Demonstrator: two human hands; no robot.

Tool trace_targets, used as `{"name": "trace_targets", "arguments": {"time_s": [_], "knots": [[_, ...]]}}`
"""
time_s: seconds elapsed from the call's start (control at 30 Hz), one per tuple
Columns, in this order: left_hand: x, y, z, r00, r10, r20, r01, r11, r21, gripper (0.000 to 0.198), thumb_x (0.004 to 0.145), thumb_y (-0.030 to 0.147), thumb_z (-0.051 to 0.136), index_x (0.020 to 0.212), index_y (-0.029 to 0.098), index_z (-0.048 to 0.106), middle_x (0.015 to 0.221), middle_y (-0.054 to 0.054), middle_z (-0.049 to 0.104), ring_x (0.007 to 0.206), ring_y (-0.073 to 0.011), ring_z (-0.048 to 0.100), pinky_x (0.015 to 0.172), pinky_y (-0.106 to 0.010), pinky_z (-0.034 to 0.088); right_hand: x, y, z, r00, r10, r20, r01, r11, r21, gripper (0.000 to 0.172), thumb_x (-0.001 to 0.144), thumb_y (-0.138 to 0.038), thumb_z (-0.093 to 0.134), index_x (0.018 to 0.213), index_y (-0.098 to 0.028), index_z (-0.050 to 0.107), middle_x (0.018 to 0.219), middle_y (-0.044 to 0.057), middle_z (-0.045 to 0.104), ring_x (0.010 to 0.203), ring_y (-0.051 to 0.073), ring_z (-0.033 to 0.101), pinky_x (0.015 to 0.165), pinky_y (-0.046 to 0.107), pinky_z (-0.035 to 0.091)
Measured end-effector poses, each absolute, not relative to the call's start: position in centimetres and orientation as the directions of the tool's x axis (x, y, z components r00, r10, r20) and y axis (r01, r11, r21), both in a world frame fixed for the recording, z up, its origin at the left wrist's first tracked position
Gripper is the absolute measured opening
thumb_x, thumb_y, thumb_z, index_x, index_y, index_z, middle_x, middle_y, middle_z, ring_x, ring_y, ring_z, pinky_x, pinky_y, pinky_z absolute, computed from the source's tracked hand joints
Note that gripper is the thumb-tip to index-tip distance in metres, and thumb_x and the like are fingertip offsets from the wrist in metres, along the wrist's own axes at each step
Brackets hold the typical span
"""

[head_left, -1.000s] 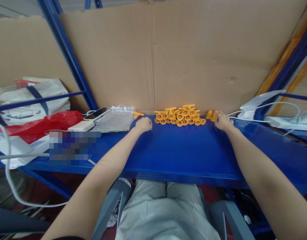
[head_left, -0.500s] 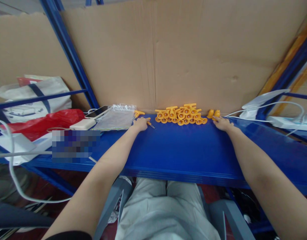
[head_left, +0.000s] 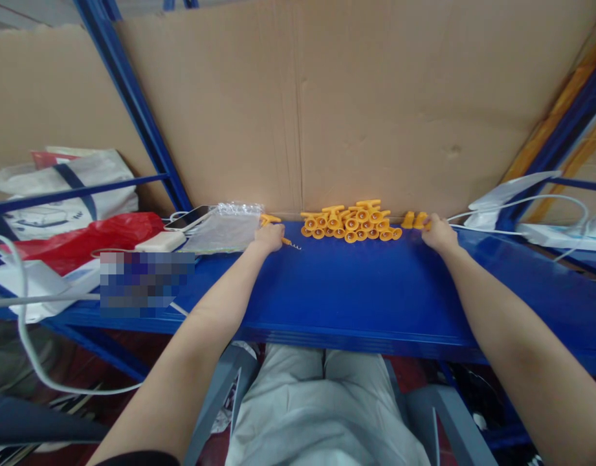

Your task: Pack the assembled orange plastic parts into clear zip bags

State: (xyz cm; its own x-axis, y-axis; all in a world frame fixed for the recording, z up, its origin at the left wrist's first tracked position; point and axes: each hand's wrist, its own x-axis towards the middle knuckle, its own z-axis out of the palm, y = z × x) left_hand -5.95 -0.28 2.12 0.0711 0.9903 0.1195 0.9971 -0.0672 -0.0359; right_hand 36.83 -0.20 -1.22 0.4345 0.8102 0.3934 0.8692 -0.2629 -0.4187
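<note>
My left hand (head_left: pixel 268 239) is closed around an orange corkscrew (head_left: pixel 286 241), whose metal spiral points right, just above or on the blue shelf. Behind that hand another orange corkscrew handle (head_left: pixel 270 219) lies beside a clear plastic bag (head_left: pixel 224 232). My right hand (head_left: pixel 440 233) is closed, with its fingertips at a small orange piece (head_left: pixel 428 224) that they mostly cover. Just left of them stand orange bell-shaped sleeves (head_left: pixel 408 220). Between my hands, against the cardboard, lies a stacked pile of orange corkscrews (head_left: pixel 351 221), their round open ends facing me.
A blue metal shelf (head_left: pixel 346 291) carries everything. To the left are a white power bank (head_left: pixel 160 242), a phone (head_left: pixel 188 218), a red plastic bag (head_left: pixel 94 239) and a cloth bag (head_left: pixel 84 184). White cables (head_left: pixel 492 230) lie at right. Cardboard (head_left: pixel 375 103) stands behind.
My right hand has shifted slightly right and its fingers have closed in at the small orange piece. My left hand has turned, and the corkscrew in it has moved slightly.
</note>
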Motion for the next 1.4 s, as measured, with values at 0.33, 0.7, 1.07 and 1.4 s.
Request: {"name": "trace_targets", "arguments": {"time_s": [0.33, 0.7, 1.07, 1.4], "knots": [[-3.7, -2.3, 3.3, 0.069, 0.872, 0.485, 0.982, -0.144, 0.120, 0.041, 0.095, 0.013, 0.039, 0.133, 0.020, 0.053, 0.124, -0.016, 0.056, 0.106, -0.0281, 0.066, 0.085, -0.036, 0.053, 31.1, -0.6, 3.0, 0.222, 0.664, 0.714, 0.876, 0.185, -0.445, 0.039, 0.084, -0.023, 0.050, 0.122, -0.019, 0.053, 0.126, 0.016, 0.064, 0.113, 0.030, 0.062, 0.094, 0.044, 0.050], [-1.5, -2.6, 1.4, 0.401, 0.757, 0.516, 0.877, -0.479, 0.022, 0.032, 0.097, 0.025, 0.045, 0.126, 0.021, 0.059, 0.114, -0.011, 0.057, 0.109, -0.0237, 0.060, 0.093, -0.033, 0.049, 23.9, -3.0, 2.0, -0.456, 0.732, 0.506, 0.776, 0.606, -0.177, 0.021, 0.081, -0.019, 0.060, 0.101, -0.018, 0.062, 0.105, 0.011, 0.070, 0.095, 0.026, 0.066, 0.085, 0.041, 0.051], [-1.9, -1.9, 1.0, 0.408, 0.769, 0.492, 0.887, -0.462, -0.013, 0.032, 0.097, 0.027, 0.046, 0.124, 0.020, 0.062, 0.114, -0.011, 0.060, 0.111, -0.0255, 0.060, 0.095, -0.035, 0.049, 24.6, -2.8, 1.7, -0.388, 0.784, 0.484, 0.818, 0.535, -0.211, 0.023, 0.079, -0.019, 0.060, 0.102, -0.017, 0.061, 0.095, 0.009, 0.070, 0.085, 0.024, 0.066, 0.077, 0.036, 0.051], [-2.0, -1.8, 1.0, 0.390, 0.790, 0.474, 0.902, -0.430, -0.026, 0.030, 0.097, 0.028, 0.047, 0.121, 0.021, 0.063, 0.114, -0.011, 0.061, 0.109, -0.0257, 0.062, 0.093, -0.035, 0.050, 24.3, -3.2, 1.9, -0.372, 0.804, 0.464, 0.812, 0.524, -0.257, 0.020, 0.078, -0.018, 0.060, 0.098, -0.017, 0.058, 0.093, 0.009, 0.069, 0.082, 0.023, 0.065, 0.076, 0.035, 0.050]]}}
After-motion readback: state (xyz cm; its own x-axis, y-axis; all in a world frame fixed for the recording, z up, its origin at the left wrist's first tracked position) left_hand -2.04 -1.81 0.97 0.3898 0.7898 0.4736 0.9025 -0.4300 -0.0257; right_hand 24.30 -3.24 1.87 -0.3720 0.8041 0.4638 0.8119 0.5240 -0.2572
